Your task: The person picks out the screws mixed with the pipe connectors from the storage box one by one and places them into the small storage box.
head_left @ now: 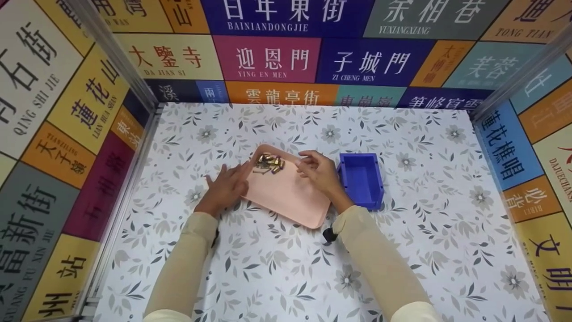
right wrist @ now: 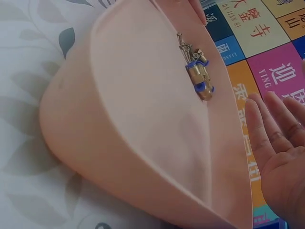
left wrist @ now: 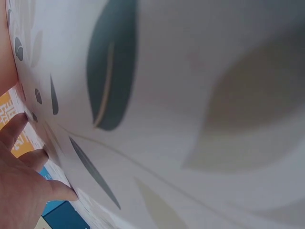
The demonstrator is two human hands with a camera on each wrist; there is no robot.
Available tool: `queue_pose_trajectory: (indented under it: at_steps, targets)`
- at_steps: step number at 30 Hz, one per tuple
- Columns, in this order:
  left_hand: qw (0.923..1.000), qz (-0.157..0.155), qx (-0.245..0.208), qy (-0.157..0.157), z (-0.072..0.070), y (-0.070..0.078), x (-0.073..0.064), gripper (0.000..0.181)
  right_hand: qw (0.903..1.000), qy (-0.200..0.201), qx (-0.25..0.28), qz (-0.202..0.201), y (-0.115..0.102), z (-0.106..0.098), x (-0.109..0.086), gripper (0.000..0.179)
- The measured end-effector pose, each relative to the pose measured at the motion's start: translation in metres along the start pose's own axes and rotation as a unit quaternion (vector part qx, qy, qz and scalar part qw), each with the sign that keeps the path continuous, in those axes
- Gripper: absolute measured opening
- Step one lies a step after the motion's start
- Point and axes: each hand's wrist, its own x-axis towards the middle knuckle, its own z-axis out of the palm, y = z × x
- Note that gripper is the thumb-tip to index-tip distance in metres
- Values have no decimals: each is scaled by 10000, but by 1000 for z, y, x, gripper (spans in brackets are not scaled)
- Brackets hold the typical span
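A pink tray [head_left: 286,192] lies slantwise on the table. Small brass-coloured metal pieces [head_left: 269,163] are heaped at its far left end; the right wrist view shows blue bits and thin screw-like pieces among these metal pieces [right wrist: 198,71]. My left hand [head_left: 227,187] is at the tray's left edge with its fingers spread; in the left wrist view the fingertips of the left hand [left wrist: 28,176] rest on the tablecloth. Over the tray's right side hovers my right hand [head_left: 319,172], fingers loosely bent. Nothing shows in the right hand [right wrist: 281,152] in its wrist view.
A blue open-topped box [head_left: 361,179] stands just right of the tray, close to my right wrist. Under everything lies a white leaf-patterned tablecloth [head_left: 268,268]. Printed panels [head_left: 268,58] wall the table at the back and both sides.
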Motion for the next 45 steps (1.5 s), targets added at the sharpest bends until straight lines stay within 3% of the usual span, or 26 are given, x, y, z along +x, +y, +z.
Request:
queue_pose_trajectory:
  at_steps: [14, 19, 26, 34, 45]
  targets:
    - [9999, 109, 88, 24, 1, -1, 0, 57, 9992, -312, -121, -209, 4, 16, 21, 34]
    - [9998, 74, 148, -81, 1, -1, 1, 56, 9985, -522, -72, -110, 11, 21, 25, 34]
    - [9999, 60, 51, -140, 0, 0, 1, 57, 9980, -592, -184, -154, 47, 34, 44, 34]
    - [9999, 123, 25, -33, 0, 2, -1, 57, 9962, -858, -169, 38, 49, 44, 52, 37]
    - [9999, 49, 119, -97, 0, 2, 2, 58, 9933, -1139, -182, -43, 56, 50, 59, 45]
